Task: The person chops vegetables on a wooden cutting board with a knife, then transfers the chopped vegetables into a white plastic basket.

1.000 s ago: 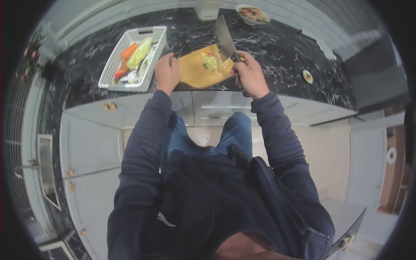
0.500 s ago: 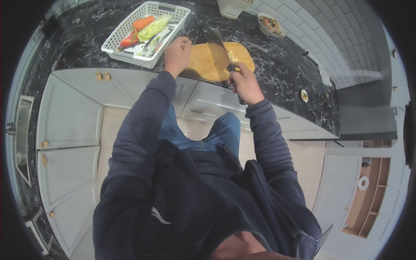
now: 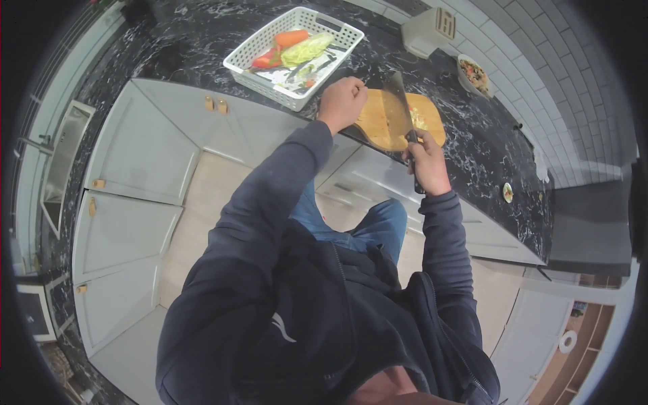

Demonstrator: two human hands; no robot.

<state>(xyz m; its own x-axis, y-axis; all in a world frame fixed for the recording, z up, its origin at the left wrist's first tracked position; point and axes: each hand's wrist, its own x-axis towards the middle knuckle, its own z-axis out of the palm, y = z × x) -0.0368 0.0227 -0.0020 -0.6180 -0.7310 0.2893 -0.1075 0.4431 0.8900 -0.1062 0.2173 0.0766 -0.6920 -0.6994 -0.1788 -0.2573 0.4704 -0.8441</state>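
The right hand [image 3: 430, 169] has its fingers clamped on the handle of a large knife [image 3: 399, 108], probably because a grip so close to the blade gives good control. The blade points to the far side, above the cutting board [image 3: 378, 118]; I cannot tell if it touches the wood. Chopped bits [image 3: 420, 121] lie on the board, to the right of the blade. The board is at the near edge of the counter [image 3: 209, 34], where both arms reach it easily, I think.

The left hand [image 3: 344, 102] is at the board's left end, its fingers bent; whether they hold something, I cannot tell. To its left stands a white basket [image 3: 270, 84] with a carrot [image 3: 291, 38], a red pepper [image 3: 268, 59] and a leafy vegetable [image 3: 308, 50], perhaps put there to be within reach.

The counter is black with white veins. On it, a knife block [image 3: 424, 40] and a bowl [image 3: 466, 84] of food stand near the tiled wall [image 3: 540, 61], and a small dish [image 3: 507, 200] is farther right. Below are pale cupboards [image 3: 128, 223] and a light floor [image 3: 189, 182].
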